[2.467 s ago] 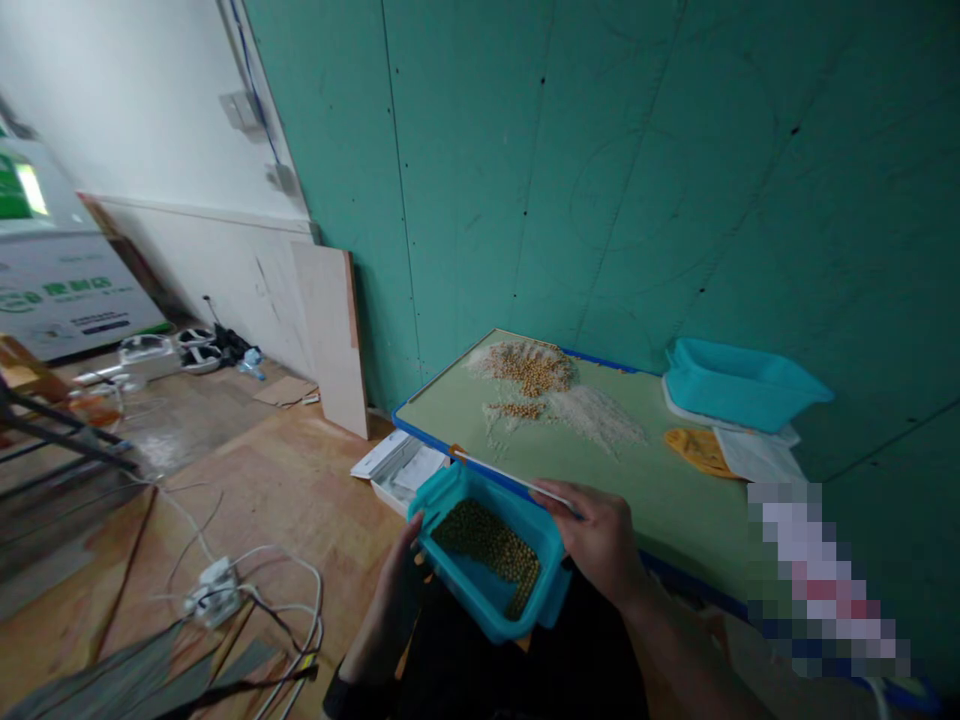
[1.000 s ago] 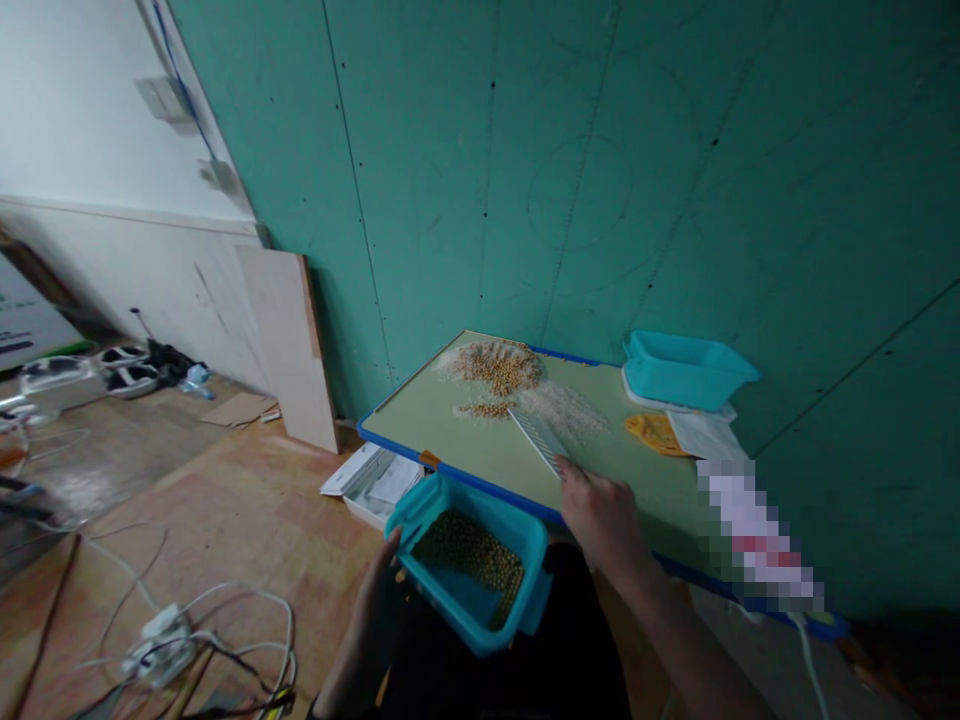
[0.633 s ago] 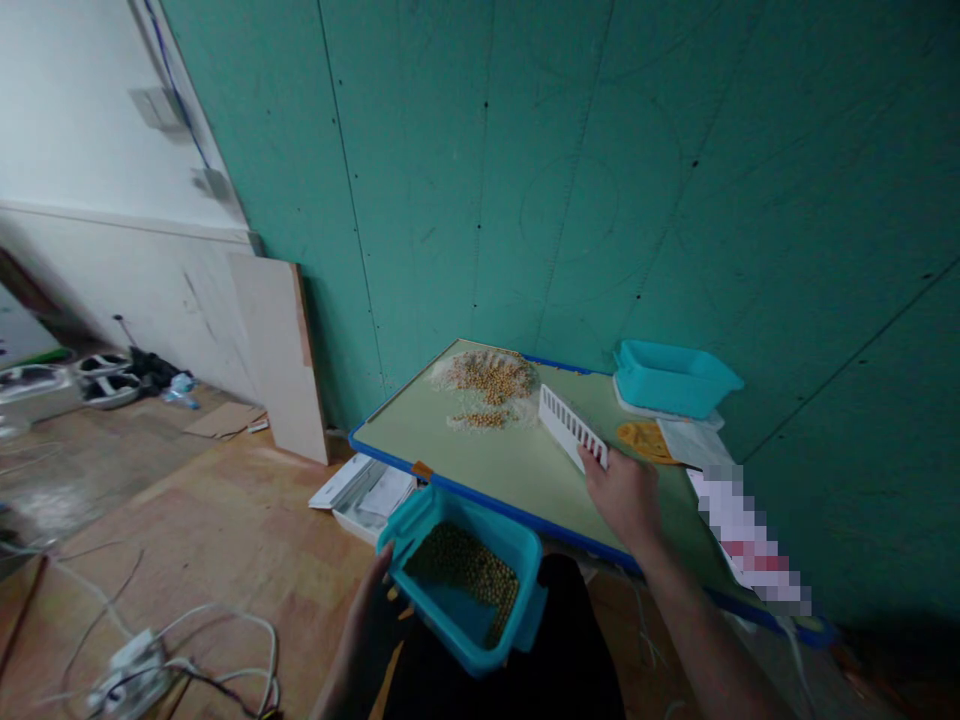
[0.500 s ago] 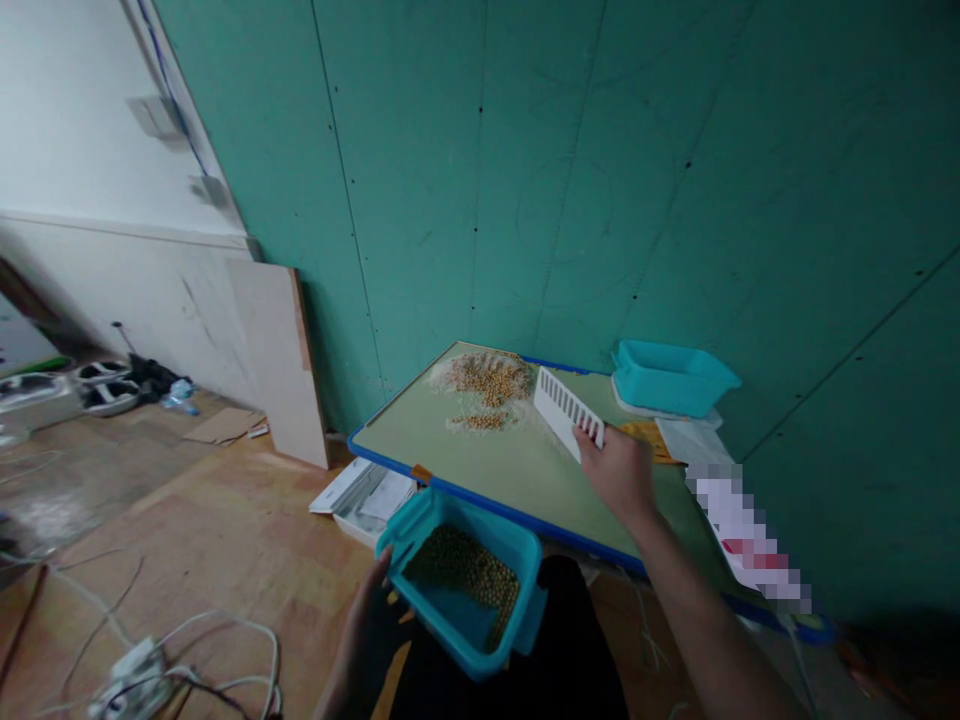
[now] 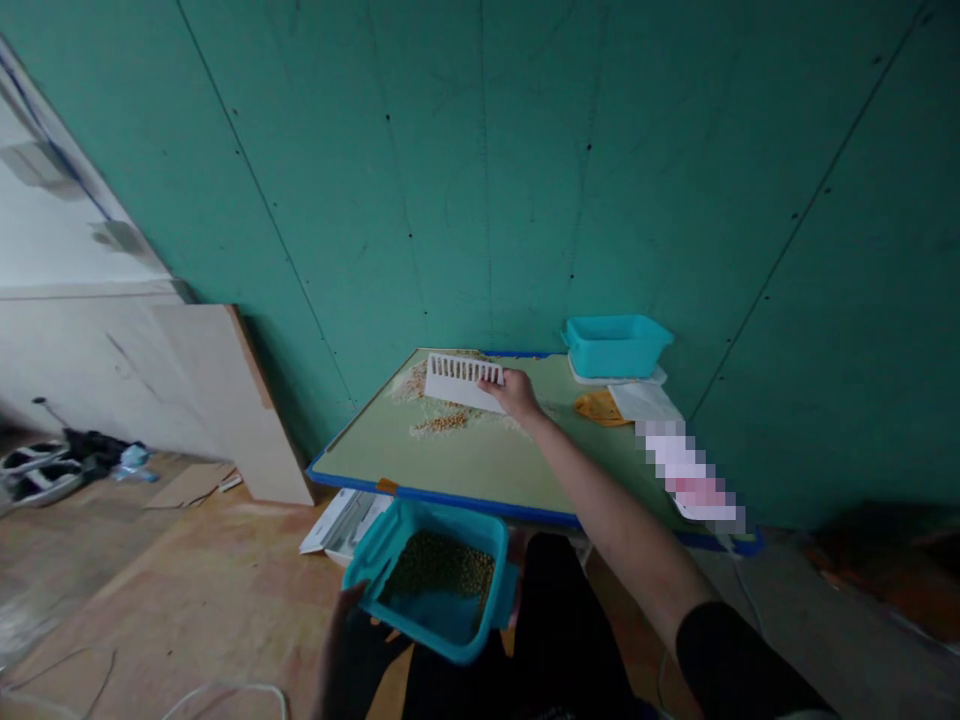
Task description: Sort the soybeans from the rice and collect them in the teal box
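Observation:
My right hand [image 5: 517,395] grips one end of a flat white plastic piece with a row of slots along its edge [image 5: 459,388]. It is held tilted over a pile of yellow beans and pale grains [image 5: 411,383] on the pale green tabletop [image 5: 367,452], partly hiding the pile. A smaller strip of beans [image 5: 444,424] lies in front of it. Low at the table's front edge, my left hand [image 5: 352,645] is closed around the left side of a turquoise basin [image 5: 433,608]. Dark green and yellow beans cover part of the basin's floor.
A second turquoise basin [image 5: 619,345] stands at the back right of the table by the green wall [image 5: 465,180]. Near it lie an orange-brown item [image 5: 600,407] and white sheets [image 5: 645,402]. A board [image 5: 217,400] leans on the wall at left; cables [image 5: 232,688] cross the floor.
My right hand has carried the slotted white piece leftward over the bean pile. My left hand still holds the basin. The view has turned to the right.

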Action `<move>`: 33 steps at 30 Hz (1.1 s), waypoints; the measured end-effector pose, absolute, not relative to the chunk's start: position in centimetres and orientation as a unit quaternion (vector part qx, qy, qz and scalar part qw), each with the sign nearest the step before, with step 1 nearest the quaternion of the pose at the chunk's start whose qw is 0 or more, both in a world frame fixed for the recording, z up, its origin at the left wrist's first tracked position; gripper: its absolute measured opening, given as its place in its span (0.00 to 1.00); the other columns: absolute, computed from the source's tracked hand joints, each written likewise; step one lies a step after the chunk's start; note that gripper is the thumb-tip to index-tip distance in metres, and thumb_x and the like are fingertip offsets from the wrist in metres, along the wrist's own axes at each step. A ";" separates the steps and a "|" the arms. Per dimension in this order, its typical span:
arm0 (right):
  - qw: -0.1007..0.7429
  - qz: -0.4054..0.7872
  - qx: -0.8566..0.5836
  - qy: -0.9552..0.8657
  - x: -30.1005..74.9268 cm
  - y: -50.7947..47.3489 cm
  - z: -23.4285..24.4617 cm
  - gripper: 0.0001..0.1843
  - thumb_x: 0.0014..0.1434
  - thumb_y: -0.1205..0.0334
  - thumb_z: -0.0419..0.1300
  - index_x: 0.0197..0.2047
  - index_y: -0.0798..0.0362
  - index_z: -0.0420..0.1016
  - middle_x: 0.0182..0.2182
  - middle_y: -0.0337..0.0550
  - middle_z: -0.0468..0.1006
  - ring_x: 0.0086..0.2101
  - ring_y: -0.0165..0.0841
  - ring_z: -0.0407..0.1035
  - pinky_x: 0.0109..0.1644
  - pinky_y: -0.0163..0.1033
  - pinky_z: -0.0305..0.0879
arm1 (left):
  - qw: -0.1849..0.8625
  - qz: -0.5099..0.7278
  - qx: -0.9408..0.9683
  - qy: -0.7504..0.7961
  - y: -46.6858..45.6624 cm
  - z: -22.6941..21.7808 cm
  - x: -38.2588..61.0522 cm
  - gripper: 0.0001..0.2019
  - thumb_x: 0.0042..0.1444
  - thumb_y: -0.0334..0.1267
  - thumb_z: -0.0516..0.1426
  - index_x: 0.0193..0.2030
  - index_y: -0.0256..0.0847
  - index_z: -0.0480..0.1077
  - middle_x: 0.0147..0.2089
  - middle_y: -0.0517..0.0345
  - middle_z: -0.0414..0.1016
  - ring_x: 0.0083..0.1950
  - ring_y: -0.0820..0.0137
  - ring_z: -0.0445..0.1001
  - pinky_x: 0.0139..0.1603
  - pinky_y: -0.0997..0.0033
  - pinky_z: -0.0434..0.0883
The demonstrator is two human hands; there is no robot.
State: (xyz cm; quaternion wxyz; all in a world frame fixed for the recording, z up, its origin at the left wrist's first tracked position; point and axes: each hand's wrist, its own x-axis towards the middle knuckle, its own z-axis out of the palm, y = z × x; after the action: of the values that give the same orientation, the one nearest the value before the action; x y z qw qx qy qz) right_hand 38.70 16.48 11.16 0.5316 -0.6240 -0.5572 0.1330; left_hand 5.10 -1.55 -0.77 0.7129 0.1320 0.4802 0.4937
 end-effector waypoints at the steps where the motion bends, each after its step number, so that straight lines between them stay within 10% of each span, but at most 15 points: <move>1: 0.534 0.136 -0.624 -0.555 38.9 16.6 10.9 0.09 0.52 0.60 0.70 0.34 0.57 0.84 0.32 0.48 0.86 0.33 0.39 0.78 0.36 0.37 0.69 | 0.716 0.494 0.130 0.476 -1.4 -1.2 4.8 0.11 0.52 0.43 0.64 0.43 0.48 0.76 0.41 0.54 0.85 0.38 0.52 0.82 0.43 0.47 0.77; 33: 0.555 0.244 -0.542 -0.583 37.0 18.0 9.1 0.14 0.47 0.55 0.73 0.33 0.56 0.84 0.28 0.46 0.83 0.28 0.36 0.74 0.29 0.37 0.67 | 0.674 0.531 0.194 0.475 -2.0 -0.6 5.0 0.24 0.51 0.52 0.64 0.53 0.45 0.73 0.42 0.53 0.80 0.39 0.58 0.79 0.39 0.56 0.77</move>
State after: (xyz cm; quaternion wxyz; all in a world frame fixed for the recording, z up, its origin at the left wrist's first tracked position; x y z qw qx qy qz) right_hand 37.01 18.02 9.06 0.5548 -0.5417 -0.5826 0.2436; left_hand 4.98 -1.98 -0.64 0.6741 0.1944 0.4750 0.5313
